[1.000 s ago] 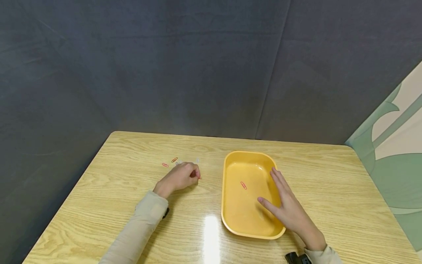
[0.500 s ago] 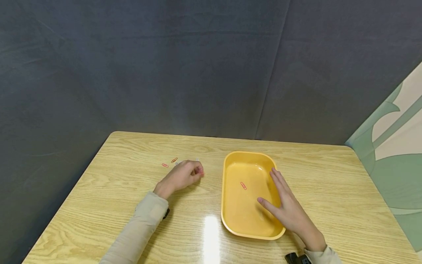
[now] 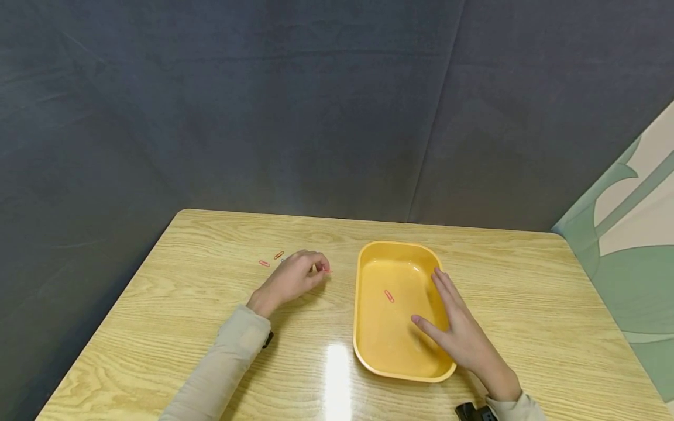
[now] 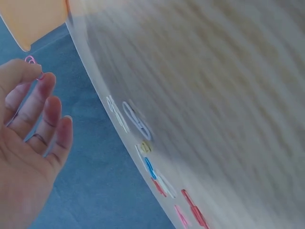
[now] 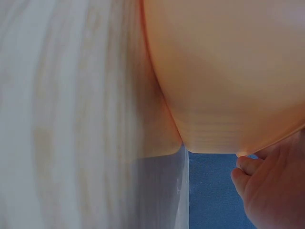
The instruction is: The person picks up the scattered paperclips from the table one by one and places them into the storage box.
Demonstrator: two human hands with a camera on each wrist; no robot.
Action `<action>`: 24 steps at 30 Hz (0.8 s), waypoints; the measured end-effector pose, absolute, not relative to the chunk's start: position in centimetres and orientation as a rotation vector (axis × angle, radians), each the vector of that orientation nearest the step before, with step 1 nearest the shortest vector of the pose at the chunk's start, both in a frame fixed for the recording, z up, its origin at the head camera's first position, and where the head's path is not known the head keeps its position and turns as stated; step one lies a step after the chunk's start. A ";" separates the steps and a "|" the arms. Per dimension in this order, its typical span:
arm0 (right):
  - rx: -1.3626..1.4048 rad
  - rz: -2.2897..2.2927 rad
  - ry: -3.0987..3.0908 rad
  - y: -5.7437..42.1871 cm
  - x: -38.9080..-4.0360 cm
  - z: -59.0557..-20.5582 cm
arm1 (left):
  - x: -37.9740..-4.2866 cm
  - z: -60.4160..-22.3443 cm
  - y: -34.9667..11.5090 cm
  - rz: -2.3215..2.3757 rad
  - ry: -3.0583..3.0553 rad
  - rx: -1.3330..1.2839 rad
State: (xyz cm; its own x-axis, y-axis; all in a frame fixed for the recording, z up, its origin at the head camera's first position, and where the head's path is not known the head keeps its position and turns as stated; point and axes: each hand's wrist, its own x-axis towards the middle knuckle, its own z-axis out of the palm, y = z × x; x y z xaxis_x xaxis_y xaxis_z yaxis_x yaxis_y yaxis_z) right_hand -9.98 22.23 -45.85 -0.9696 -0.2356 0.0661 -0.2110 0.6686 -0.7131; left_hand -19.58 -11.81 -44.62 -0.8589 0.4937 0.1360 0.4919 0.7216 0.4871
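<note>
My left hand [image 3: 295, 275] hovers above the table, left of the yellow tray, pinching a pink paper clip [image 4: 31, 60] between thumb and index finger. The other fingers curve loosely beneath in the left wrist view. My right hand [image 3: 468, 339] lies over the tray's right side, fingers straight along the rim and thumb stretched over the inside. In the right wrist view, part of this hand [image 5: 276, 186] shows against the tray's outer wall [image 5: 228, 119]. A pink paper clip [image 3: 389, 296] lies on the tray floor.
Several loose paper clips lie around the left hand, among them a pink clip [image 3: 264, 263], a red-orange clip [image 3: 279, 255], a white clip [image 4: 137, 120] and a blue clip [image 4: 150, 168]. Behind the wooden table [image 3: 174, 327] hangs a dark cloth [image 3: 295, 117].
My left hand has shifted slightly right and away from me, carrying the pinched pink paper clip. The right hand and the tray stay in place.
</note>
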 end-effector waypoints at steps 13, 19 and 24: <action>-0.374 -1.193 2.845 22.2 -10.0 -45.8 | -19.2 -43.7 -10.9 0.916 2.895 0.878; -0.378 -1.197 2.836 22.2 -10.0 -45.7 | -19.0 -43.6 -10.5 0.952 2.884 0.905; -0.384 -1.189 2.845 22.2 -10.0 -45.6 | -18.8 -43.4 -10.3 0.950 2.882 0.916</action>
